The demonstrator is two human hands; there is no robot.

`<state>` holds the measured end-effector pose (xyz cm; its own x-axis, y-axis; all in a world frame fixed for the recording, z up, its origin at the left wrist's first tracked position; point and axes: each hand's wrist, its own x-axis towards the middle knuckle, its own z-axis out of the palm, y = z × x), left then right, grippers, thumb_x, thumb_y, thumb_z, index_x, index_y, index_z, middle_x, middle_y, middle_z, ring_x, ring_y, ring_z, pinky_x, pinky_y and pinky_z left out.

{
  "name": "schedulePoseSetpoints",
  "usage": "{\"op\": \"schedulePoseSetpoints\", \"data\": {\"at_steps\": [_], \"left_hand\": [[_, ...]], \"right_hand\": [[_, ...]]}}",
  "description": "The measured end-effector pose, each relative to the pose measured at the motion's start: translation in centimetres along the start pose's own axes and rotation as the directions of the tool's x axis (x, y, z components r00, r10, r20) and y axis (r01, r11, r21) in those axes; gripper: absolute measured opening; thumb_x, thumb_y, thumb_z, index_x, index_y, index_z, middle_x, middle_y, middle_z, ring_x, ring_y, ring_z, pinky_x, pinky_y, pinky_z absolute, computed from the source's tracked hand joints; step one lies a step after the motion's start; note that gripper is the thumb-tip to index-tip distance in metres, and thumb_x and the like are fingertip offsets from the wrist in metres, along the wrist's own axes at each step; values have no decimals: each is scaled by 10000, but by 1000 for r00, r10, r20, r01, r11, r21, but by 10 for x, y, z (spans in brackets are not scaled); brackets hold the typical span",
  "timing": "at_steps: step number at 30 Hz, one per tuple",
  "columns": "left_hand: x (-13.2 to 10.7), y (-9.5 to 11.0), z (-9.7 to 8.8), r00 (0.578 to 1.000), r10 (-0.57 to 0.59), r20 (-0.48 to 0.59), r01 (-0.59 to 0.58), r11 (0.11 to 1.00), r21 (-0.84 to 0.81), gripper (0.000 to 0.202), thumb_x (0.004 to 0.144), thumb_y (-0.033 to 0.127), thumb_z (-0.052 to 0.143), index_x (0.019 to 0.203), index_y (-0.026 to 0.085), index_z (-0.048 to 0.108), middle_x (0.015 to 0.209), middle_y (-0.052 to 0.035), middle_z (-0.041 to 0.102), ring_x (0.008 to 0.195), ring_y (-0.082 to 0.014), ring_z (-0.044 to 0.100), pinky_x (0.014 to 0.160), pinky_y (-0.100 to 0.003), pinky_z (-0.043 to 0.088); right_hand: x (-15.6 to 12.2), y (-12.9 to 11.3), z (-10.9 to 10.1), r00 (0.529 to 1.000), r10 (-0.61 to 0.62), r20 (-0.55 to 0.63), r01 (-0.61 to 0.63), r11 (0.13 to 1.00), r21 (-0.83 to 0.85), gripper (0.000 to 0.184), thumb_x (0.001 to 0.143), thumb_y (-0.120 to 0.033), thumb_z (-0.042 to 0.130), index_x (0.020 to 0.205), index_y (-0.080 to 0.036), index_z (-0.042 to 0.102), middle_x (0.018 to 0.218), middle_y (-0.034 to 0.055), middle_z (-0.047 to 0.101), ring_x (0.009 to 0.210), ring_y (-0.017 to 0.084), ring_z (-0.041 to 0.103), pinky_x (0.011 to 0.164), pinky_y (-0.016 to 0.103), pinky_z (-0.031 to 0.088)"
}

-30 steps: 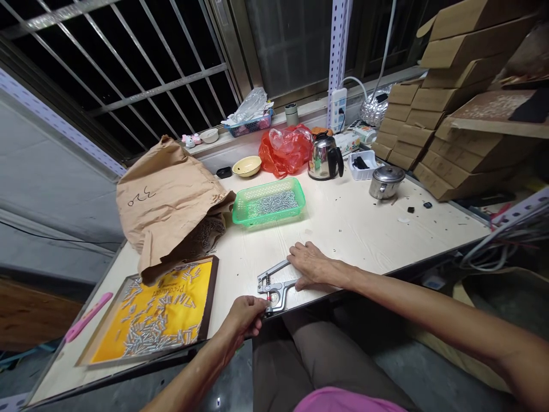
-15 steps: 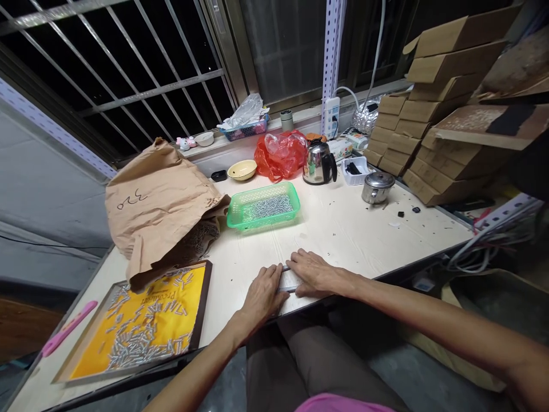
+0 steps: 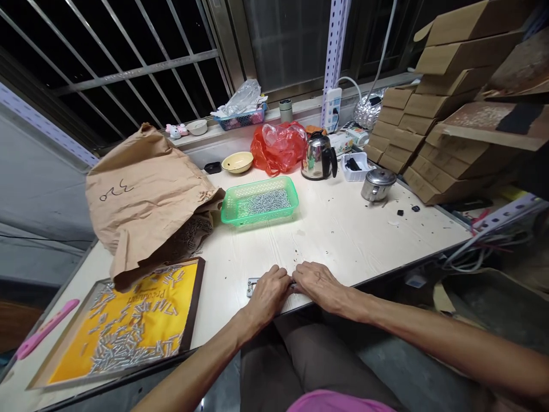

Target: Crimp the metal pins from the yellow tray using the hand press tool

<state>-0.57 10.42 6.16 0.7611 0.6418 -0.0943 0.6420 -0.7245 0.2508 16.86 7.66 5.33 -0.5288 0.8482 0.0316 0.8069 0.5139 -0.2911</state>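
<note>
One metal tool [image 3: 251,286] near the edge of our surface [image 3: 347,229], lower centre.
Room runs up to the green basket [image 3: 261,218]; the tool points left, long axis crosswise; left hand [image 3: 271,289] and right hand [image 3: 319,284] wrap fingers round it.

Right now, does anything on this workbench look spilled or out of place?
Yes: small black pieces lie loose near the lidded pot, in no container, and the slumped paper bag overlaps the yellow-lined tray.

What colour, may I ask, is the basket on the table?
The basket is green, as the head view shows.
</note>
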Motion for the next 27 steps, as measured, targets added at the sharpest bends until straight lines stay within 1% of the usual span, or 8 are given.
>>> {"op": "schedulePoseSetpoints", "data": {"at_steps": [4,8,11,15,17,19,23,27], "left_hand": [[-1,1,9,999,8,-52,-7,1000,15,177,903,253,457,782,180,564,806,-32,553,808,-181,478,685,-300,406],[-1,1,10,998,15,-63,-13,1000,20,206,909,298,452,786,183,570,808,-29,560,813,-179,486,676,-292,412],[-3,1,10,995,-16,-96,17,1000,12,193,906,327,454,854,188,577,834,-34,568,832,-188,494,697,-302,436],[-7,4,18,969,-80,-234,83,997,4,185,890,303,483,1019,186,546,1016,-69,557,970,-214,494,802,-349,463],[-9,10,25,949,-95,-301,97,995,-8,185,893,254,472,1056,190,532,1108,-85,529,1045,-226,475,863,-379,455],[-11,20,34,935,-101,-339,97,995,-30,211,900,191,438,1096,199,516,1143,-86,512,1069,-225,466,880,-386,453],[-13,41,49,920,-165,-357,140,986,-96,261,896,120,401,1124,193,505,1053,-79,535,980,-208,487,819,-355,480],[-15,48,54,917,-196,-348,171,980,-101,240,889,99,394,1074,165,532,936,-69,560,891,-205,487,766,-343,491]], "right_hand": [[-5,1,15,995,-18,-100,20,1000,14,132,908,-246,509,819,-162,561,819,37,588,769,169,523,687,291,352],[-4,4,25,991,-42,-127,43,999,5,155,911,-261,502,797,-170,555,790,29,578,744,167,513,670,291,348],[-1,10,19,993,-44,-107,43,999,-11,167,894,-310,527,832,-161,573,833,48,579,794,185,513,701,303,365],[7,25,-2,996,-53,-65,55,998,21,279,839,-393,590,988,-157,584,953,82,563,900,214,496,751,314,391],[14,34,-11,996,-81,-30,82,995,51,315,860,-418,553,1039,-160,581,959,87,561,908,212,495,768,316,394],[21,40,-14,995,-101,-2,101,993,57,256,906,-364,489,1020,-162,598,922,80,572,890,199,500,787,311,384],[38,43,-10,999,-38,-13,38,999,-21,135,894,-222,506,901,-164,628,888,68,596,880,187,491,773,287,354],[61,45,-9,999,7,-38,-11,993,-114,129,882,-244,532,826,-179,628,890,53,609,894,195,480,756,306,314]]}}
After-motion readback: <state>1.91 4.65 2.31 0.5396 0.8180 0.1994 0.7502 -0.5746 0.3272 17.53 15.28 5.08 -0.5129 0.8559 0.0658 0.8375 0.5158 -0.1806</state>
